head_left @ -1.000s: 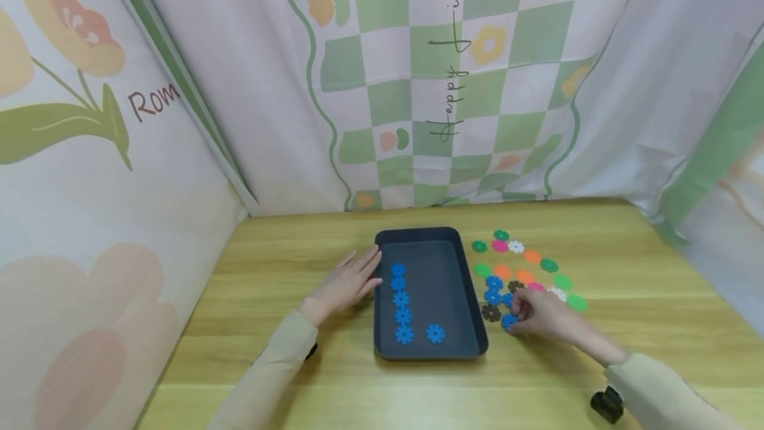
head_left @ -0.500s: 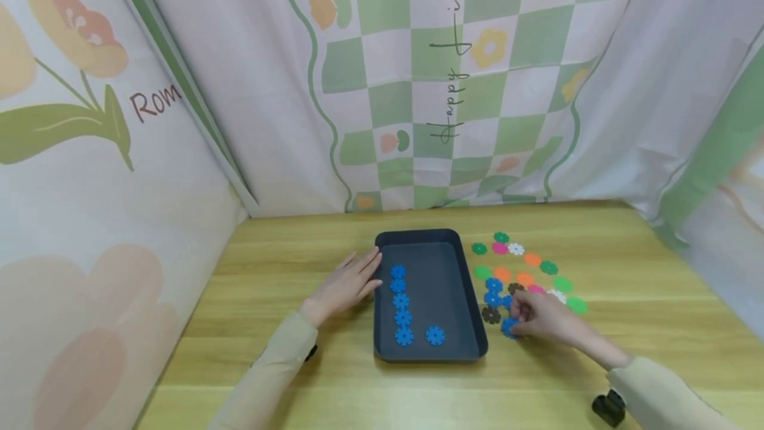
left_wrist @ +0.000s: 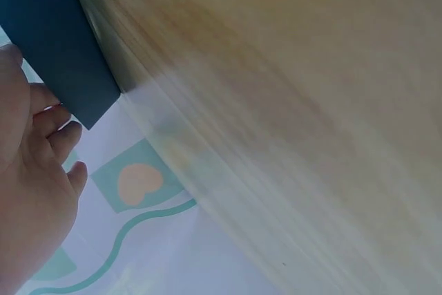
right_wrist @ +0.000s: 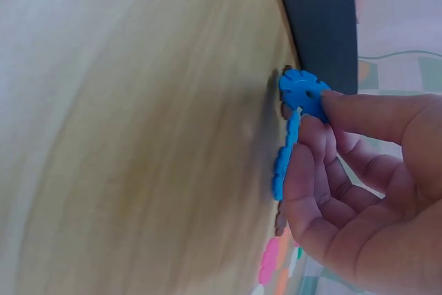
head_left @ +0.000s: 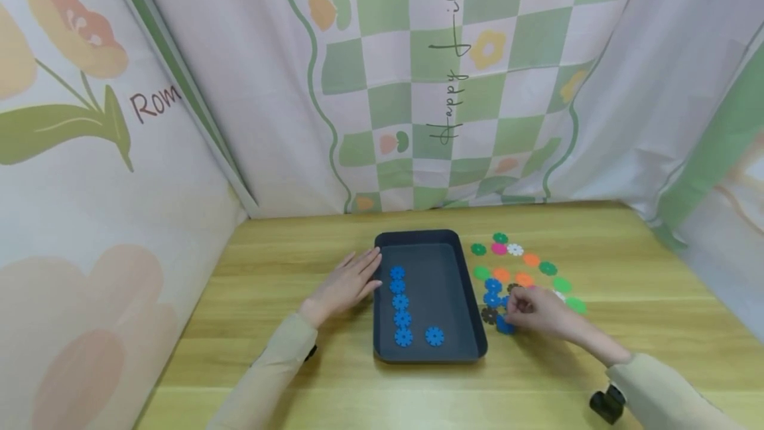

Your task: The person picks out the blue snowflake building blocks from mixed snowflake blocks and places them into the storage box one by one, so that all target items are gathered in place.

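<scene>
My right hand (head_left: 542, 312) pinches a blue notched plastic disc (right_wrist: 302, 92), a snowflake building piece, between thumb and fingers. The disc stands tilted in the right wrist view, with another blue disc (right_wrist: 283, 164) beside the fingertips. More blue discs (head_left: 492, 298) and a brown disc (head_left: 489, 315) lie close to this hand. My left hand (head_left: 345, 288) rests with extended fingers at the left rim of a dark grey tray (head_left: 438, 284). Inside the tray, several blue discs (head_left: 400, 301) form a column on the left; a single blue disc (head_left: 434, 336) lies at lower right.
Right of the tray, green, orange, pink and white discs (head_left: 531, 260) are spread over the wooden table (head_left: 286, 244). A patterned curtain (head_left: 388, 105) hangs behind the table's far edge. A black wrist camera (head_left: 607, 405) sits beneath the right sleeve.
My right hand has drawn slightly left, and the blue disc under its fingers has shifted and tilted. The left hand and the discs in the tray stay as they were.
</scene>
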`<state>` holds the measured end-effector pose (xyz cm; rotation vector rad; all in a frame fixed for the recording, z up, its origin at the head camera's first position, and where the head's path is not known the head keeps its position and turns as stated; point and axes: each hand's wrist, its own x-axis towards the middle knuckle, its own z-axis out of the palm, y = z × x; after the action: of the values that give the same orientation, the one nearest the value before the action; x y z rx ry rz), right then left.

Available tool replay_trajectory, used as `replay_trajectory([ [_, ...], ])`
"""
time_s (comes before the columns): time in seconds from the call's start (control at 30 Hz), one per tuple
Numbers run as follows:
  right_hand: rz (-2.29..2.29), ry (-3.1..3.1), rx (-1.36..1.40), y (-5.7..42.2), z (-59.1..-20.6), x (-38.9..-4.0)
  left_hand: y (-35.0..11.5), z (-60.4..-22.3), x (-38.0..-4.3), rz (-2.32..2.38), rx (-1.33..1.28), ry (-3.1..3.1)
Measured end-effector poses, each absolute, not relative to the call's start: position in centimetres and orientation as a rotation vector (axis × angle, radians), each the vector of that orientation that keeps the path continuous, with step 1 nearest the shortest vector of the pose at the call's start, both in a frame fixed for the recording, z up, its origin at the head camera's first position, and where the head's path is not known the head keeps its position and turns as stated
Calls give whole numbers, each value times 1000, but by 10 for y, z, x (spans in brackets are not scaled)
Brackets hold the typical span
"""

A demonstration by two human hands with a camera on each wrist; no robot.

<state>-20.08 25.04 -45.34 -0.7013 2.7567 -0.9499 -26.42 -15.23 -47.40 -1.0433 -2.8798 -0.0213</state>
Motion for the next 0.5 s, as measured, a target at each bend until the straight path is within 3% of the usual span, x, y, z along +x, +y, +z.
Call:
replay_trajectory([
  [0.5,-1088,2751,-694,232,-421,-215,-152,-472,-264,-26,-1055,-2871],
])
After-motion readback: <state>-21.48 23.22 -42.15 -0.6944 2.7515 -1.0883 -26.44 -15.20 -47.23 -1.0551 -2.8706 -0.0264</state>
